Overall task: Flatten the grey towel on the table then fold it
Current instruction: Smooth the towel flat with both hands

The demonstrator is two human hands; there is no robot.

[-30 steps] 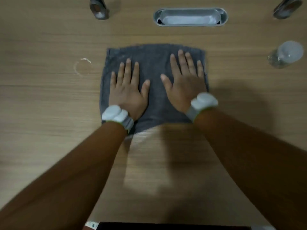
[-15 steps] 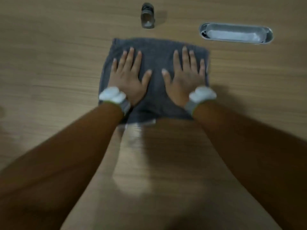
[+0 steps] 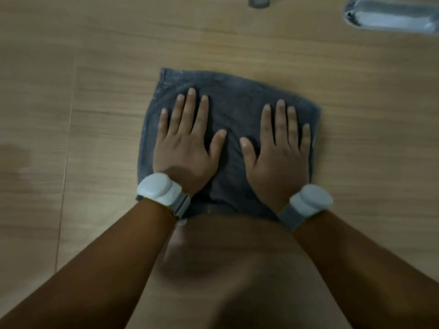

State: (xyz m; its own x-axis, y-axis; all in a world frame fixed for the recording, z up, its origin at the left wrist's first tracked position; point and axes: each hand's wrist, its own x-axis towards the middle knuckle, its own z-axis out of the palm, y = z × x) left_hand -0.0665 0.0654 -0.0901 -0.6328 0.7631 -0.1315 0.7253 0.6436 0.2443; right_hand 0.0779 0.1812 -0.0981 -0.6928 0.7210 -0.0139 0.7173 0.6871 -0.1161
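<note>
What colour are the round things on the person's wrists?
White, on grey straps: one on the left wrist, one on the right. The head view shows them.

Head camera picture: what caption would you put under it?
Both hands, left and right, press flat on the grey towel.

- The view has swung left and down since a second ago: the grey towel (image 3: 234, 119) now sits mid-frame, tilted, its far edge sloping down toward 3 o'clock.
- The metal tray (image 3: 389, 16) has slid from 12 o'clock to the 1 o'clock corner, partly cut off.
- The small dark jar (image 3: 259, 1) is nearly out of frame at 12 o'clock.
- The left hand (image 3: 187, 148) and right hand (image 3: 278, 157) now rest nearer the towel's near edge, thumbs closer together.
</note>
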